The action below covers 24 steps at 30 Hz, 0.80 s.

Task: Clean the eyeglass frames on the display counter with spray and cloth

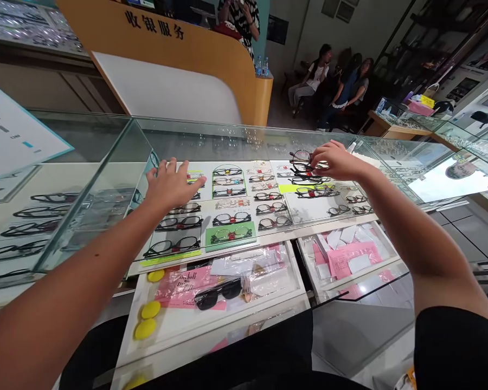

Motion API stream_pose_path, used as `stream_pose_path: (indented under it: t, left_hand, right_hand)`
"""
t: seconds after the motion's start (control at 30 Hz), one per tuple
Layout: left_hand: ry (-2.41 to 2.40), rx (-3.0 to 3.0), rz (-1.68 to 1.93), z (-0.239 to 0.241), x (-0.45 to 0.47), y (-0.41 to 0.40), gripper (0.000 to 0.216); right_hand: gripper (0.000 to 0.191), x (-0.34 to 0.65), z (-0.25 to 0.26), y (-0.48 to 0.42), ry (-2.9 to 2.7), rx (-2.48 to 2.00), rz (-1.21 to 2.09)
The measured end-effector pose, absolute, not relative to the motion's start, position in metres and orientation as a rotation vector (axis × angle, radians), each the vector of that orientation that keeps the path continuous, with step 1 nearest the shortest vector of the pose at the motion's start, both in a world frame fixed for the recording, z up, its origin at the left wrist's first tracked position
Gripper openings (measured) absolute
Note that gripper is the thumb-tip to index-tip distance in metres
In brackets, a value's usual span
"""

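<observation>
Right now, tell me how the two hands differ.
The left hand lies flat with fingers spread on the display tray, holding nothing; the right hand is curled, pinching dark-framed glasses. The left hand is at the tray's left end, the right hand at its far right. Both are bare.

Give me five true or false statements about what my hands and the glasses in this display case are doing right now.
1. The right hand pinches a pair of glasses at the far end of the display tray. True.
2. The left hand holds the sunglasses. False: it lies flat and open on the tray; the sunglasses lie untouched in the lower drawer.
3. Yellow pads lie on the drawer's left side. True.
4. The pink papers lie on the counter top. False: they lie in a lower drawer.
5. Both hands touch each other. False: they are far apart.
</observation>
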<state>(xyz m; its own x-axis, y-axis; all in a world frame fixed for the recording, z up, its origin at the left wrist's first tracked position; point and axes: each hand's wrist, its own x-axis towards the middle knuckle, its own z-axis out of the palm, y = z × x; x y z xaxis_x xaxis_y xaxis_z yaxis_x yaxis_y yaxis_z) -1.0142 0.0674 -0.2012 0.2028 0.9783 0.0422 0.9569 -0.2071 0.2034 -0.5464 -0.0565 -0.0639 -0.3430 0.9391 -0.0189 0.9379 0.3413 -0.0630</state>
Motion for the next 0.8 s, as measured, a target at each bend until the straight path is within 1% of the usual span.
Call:
stream_pose_path:
  t: [0.07, 0.13, 0.23, 0.37, 0.43, 0.63, 0.8]
  left_hand:
    - [1.882, 2.338, 0.271, -0.205, -1.016, 0.07, 0.107]
    - [1.884, 2.347, 0.28, -0.207, -1.017, 0.072, 0.108]
    - [1.894, 2.354, 0.265, -0.208, -1.018, 0.072, 0.109]
    - [1.9, 2.351, 0.24, -0.207, -1.018, 0.071, 0.111]
    - [1.898, 2.357, 0.238, -0.207, -1.018, 0.071, 0.111]
    - [1.896, 2.351, 0.245, -0.208, -1.018, 0.071, 0.107]
    - [1.892, 2.329, 0.261, -0.208, -1.018, 0.071, 0.106]
  right_hand:
    - [0.031, -0.533, -0.084, -0.021, -2.521, -1.84, -0.008]
    - [0.024, -0.524, -0.102, 0.005, -2.497, -1.912, -0.02]
    - [0.022, -0.516, -0.123, 0.027, -2.471, -2.013, 0.001]
    - [0.021, -0.507, -0.137, 0.037, -2.473, -2.049, 0.057]
    - [0.023, -0.504, -0.14, 0.039, -2.455, -2.078, 0.073]
    - [0.039, -0.498, -0.143, 0.041, -2.388, -2.135, 0.108]
    - [0.041, -0.495, -0.142, 0.039, -2.336, -2.095, 0.068]
